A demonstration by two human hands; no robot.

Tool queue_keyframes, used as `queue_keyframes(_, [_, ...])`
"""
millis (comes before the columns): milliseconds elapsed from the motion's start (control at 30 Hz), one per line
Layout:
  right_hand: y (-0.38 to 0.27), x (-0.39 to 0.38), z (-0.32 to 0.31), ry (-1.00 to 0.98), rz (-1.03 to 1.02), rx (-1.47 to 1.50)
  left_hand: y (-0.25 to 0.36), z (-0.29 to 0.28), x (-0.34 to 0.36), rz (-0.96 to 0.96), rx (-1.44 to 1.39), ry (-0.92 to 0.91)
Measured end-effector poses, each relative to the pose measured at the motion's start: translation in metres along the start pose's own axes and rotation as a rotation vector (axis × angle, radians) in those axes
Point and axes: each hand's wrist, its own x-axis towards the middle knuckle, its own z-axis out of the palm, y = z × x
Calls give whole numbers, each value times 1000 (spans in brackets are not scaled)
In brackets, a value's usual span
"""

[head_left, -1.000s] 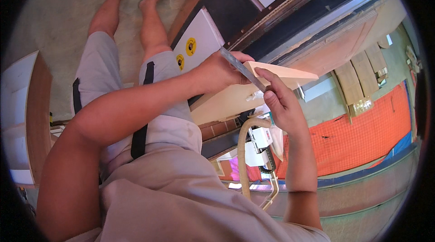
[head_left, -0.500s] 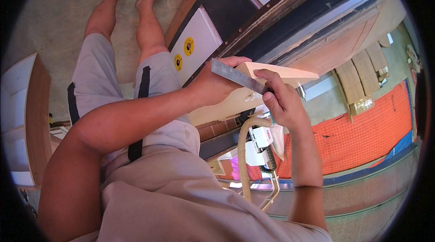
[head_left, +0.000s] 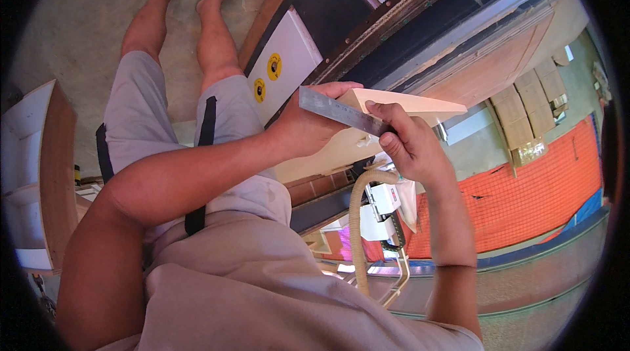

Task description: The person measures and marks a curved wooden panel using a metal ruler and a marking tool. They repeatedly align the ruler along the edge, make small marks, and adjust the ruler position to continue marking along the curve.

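My left hand (head_left: 307, 124) is wrapped round one end of a pale wooden board (head_left: 413, 105), its fingertips showing over the far edge. Between thumb and fingers, my right hand (head_left: 415, 146) pinches a flat steel ruler (head_left: 341, 113). The ruler lies across the near side of the board, and its free end reaches over the back of my left hand. From this angle I cannot tell whether the ruler rests flat on the wood. The lower part of the board runs down behind the ruler and my left wrist.
A long dark machine bed (head_left: 420, 29) stands beyond my hands, with a white panel (head_left: 289, 55) bearing yellow round stickers. A ribbed hose (head_left: 356, 226) hangs nearby. Orange netting (head_left: 525, 193) and cardboard boxes (head_left: 518, 111) are at the right, an open cabinet (head_left: 56, 174) at the left.
The ruler has slid slightly left along the board, its free end farther over my left hand. My right hand keeps its pinch and the left its hold.
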Motion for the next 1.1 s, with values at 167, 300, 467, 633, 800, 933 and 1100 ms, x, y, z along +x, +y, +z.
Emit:
queue_keyframes(167, [2, 3, 0, 5, -34, 37, 2, 1, -2, 85, 123, 40])
queue_keyframes(300, [6, 3, -1, -14, 14, 70, 4, 3, -1, 127, 244, 56])
queue_keyframes(467, [15, 5, 2, -15, 178, 569, 2, 5, 1, -168, -256, 15])
queue_keyframes(633, [14, -1, 3, -11, 162, 507, 2, 2, 2, -157, -241, 4])
queue_keyframes(800, [10, -4, 5, 19, 104, 341, 4, 1, -1, 9, -4, 31])
queue_keyframes(933, [11, -3, 5, 93, 146, 624, 0, 1, 3, -231, -300, -65])
queue_keyframes(1100, [15, -9, 4, 247, 97, 969, -5, -13, 12, -232, -494, -140])
